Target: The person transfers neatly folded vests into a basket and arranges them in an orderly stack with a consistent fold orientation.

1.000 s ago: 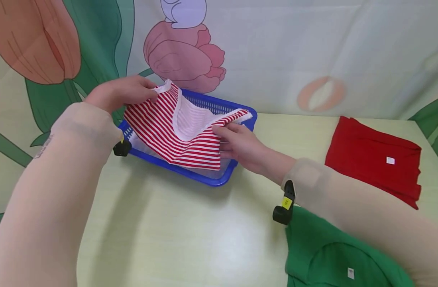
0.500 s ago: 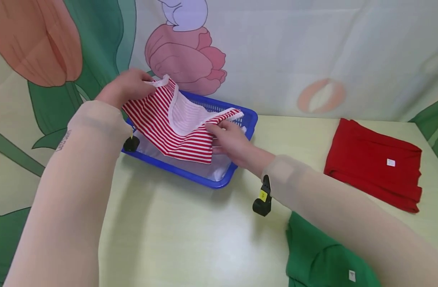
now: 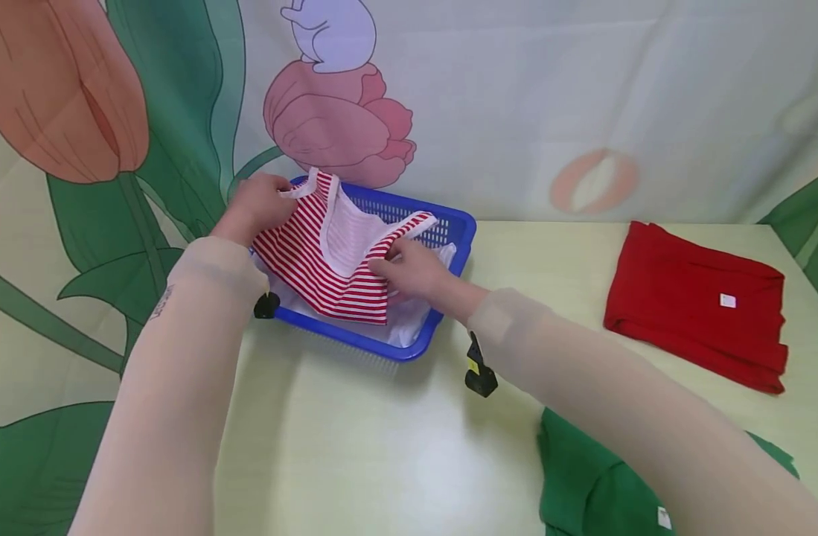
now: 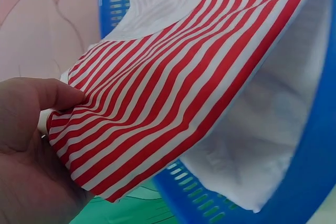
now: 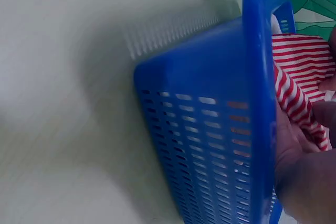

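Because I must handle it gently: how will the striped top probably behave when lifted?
Probably floppy: the striped top sags between the left hand and right hand. Likely light, as it looks thin. Perhaps easily creased: wrinkles show beside the left hand.

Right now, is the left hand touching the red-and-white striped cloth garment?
Touching: the left wrist view shows the left hand pinching the striped garment, thumb on top.

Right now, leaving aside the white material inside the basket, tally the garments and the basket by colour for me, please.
Red-and-white striped garment: 1
Plain red garment: 1
Green garment, partly hidden by a sleeve: 1
Blue basket: 1
Total: 4
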`<state>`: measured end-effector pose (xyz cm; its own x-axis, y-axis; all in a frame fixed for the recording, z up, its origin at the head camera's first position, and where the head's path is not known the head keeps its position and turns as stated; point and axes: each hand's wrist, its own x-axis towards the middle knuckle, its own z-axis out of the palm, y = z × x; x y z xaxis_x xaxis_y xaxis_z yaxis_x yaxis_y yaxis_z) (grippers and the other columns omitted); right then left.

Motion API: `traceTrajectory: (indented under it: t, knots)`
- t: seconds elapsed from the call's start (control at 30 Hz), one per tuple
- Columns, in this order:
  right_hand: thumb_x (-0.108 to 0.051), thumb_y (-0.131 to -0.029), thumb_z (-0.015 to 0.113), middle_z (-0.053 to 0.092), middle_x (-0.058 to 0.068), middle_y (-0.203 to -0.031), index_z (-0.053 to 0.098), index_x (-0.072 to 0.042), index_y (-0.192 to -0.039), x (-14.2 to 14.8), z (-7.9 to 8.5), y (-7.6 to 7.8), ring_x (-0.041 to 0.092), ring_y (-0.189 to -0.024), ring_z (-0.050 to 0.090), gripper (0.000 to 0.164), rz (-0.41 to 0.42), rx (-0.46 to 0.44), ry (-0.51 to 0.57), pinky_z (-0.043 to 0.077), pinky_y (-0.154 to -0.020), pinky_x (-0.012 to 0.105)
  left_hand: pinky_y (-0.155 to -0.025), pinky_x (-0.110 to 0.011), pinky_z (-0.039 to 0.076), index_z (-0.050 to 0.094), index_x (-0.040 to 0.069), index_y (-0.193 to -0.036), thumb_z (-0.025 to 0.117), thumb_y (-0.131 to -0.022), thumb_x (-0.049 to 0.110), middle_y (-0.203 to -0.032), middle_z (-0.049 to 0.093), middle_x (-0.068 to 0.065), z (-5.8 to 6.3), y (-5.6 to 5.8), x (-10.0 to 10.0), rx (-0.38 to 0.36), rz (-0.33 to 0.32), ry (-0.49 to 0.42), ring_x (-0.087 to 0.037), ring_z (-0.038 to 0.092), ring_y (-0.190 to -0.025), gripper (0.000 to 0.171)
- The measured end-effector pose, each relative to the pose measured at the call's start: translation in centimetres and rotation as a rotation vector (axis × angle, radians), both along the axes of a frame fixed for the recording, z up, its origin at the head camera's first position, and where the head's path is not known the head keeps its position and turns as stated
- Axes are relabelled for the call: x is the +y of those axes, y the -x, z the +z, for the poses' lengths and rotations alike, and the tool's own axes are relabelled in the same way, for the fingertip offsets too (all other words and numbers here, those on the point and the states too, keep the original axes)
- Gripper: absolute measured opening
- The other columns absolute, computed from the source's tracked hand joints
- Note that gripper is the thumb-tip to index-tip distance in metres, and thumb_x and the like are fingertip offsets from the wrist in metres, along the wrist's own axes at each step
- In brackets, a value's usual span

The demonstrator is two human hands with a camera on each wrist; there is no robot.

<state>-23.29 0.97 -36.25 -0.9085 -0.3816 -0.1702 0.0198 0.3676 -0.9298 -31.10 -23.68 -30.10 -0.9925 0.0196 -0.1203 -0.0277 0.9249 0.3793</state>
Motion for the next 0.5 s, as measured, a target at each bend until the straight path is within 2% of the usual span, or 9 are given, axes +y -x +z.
traceTrajectory:
  t: [0.17, 0.37, 0.5]
  knots:
    - [-0.021, -0.095, 0.057, 0.059, 0.011, -0.09, 0.049, -0.002, -0.098, -0.1, 0.6, 0.2, 0.02, -0.073, 0.063, 0.021, 0.103, 0.076, -0.111, 0.053, -0.057, 0.033, -0.098, -0.049, 0.034, 0.043, 0.0, -0.132, 0.044, -0.092, 0.02, -0.129, 0.044, -0.021, -0.6, -0.4, -0.2, -0.024, 0.016, 0.002, -0.037, 0.04, -0.115, 0.045]
    - [-0.027, -0.093, 0.058, 0.059, 0.002, -0.085, 0.054, -0.006, -0.095, 0.3, 0.8, 0.6, 0.014, -0.076, 0.056, 0.021, 0.223, 0.301, -0.483, 0.044, -0.065, 0.022, -0.099, -0.05, 0.032, 0.042, -0.002, -0.132, 0.043, -0.091, 0.015, -0.13, 0.042, -0.023, -1.5, -0.9, -0.3, -0.063, 0.022, 0.028, -0.041, 0.038, -0.119, 0.044]
    - [-0.026, -0.093, 0.057, 0.058, 0.002, -0.084, 0.054, -0.005, -0.095, 0.2, 0.6, 0.8, 0.015, -0.077, 0.053, 0.022, 0.298, 0.377, -0.601, 0.041, -0.066, 0.023, -0.099, -0.049, 0.032, 0.042, -0.003, -0.132, 0.043, -0.089, 0.011, -0.131, 0.041, -0.025, -2.3, -1.2, -0.4, -0.082, 0.029, 0.05, -0.042, 0.037, -0.12, 0.045]
